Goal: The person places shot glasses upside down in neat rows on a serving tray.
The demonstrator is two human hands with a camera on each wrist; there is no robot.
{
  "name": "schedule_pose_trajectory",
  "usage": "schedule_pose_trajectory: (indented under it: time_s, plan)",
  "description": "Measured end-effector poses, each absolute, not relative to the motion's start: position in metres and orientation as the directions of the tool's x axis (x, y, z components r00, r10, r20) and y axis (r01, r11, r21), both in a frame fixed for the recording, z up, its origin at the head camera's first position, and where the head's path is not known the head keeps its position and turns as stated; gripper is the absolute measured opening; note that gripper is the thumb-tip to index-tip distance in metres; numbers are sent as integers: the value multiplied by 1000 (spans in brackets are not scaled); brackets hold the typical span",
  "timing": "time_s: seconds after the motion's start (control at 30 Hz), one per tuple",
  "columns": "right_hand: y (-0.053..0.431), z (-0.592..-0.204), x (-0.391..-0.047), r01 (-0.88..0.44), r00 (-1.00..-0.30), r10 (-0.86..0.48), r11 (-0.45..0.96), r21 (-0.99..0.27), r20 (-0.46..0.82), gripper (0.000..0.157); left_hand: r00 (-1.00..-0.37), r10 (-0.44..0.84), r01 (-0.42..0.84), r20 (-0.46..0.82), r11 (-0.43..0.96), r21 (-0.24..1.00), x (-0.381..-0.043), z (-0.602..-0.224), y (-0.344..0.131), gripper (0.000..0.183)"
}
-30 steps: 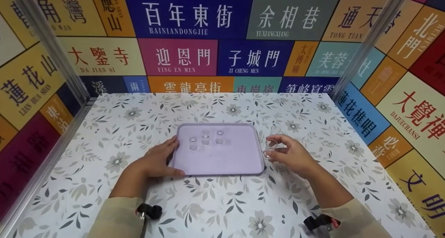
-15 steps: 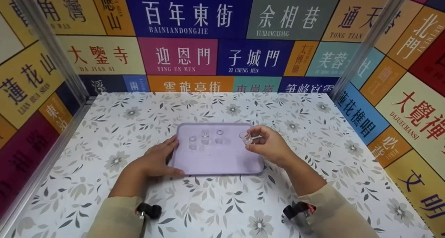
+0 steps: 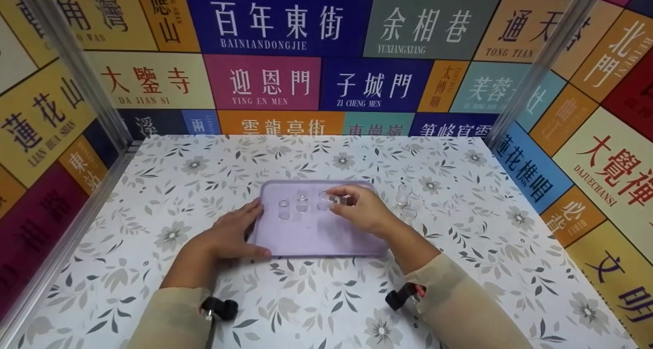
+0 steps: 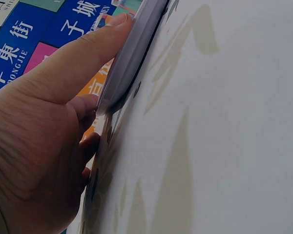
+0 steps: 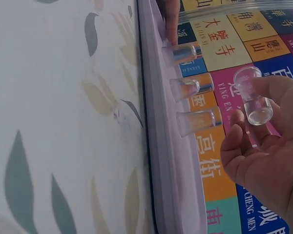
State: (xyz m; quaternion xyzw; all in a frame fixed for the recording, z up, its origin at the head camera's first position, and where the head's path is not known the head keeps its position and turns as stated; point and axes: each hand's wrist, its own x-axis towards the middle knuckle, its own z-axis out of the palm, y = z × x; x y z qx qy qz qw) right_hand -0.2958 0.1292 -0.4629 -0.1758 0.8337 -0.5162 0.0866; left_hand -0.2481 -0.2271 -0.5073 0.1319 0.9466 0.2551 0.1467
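My right hand is over the right half of a lilac tray, pinching a small clear shot glass between thumb and fingers. The right wrist view shows that glass tipped on its side, raised off the tray. Three similar glasses stand in a line on the tray: a left one, a middle one and a right one nearest the held glass. My left hand rests at the tray's front left corner, its straight thumb along the rim and fingers by the left side.
More clear glasses stand on the table just right of the tray, behind my right forearm. A floral cloth covers the table. Sign-printed panels with metal corner posts enclose the back and sides.
My right hand has carried the glass leftward from beside the tray's right edge to over it, close to the right standing glass. My left hand has stayed at the tray's corner.
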Motion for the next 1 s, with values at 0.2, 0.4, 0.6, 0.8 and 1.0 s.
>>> schedule_pose_trajectory:
  time_s: [0.2, 0.4, 0.6, 0.8, 1.0]
  plan:
    - [115, -470, -301, -227, -914, -404, 418, -880, 44, 38, -921, 317, 158, -227, 836, 526, -250, -506, -227, 130]
    - [102, -478, -303, -220, -916, -401, 483, -847, 9, 40, -919, 307, 141, -246, 841, 523, -250, -507, -227, 131]
    - [92, -484, -304, -256, -909, -417, 561, -787, -1, 36, -920, 307, 141, -242, 838, 528, -249, -508, -227, 130]
    - [87, -486, -300, -244, -909, -416, 584, -774, -27, 39, -919, 339, 190, -203, 830, 524, -247, -505, -227, 129]
    - [84, -488, -298, -241, -901, -434, 555, -796, -29, 40, -921, 328, 179, -208, 833, 523, -246, -505, -227, 128]
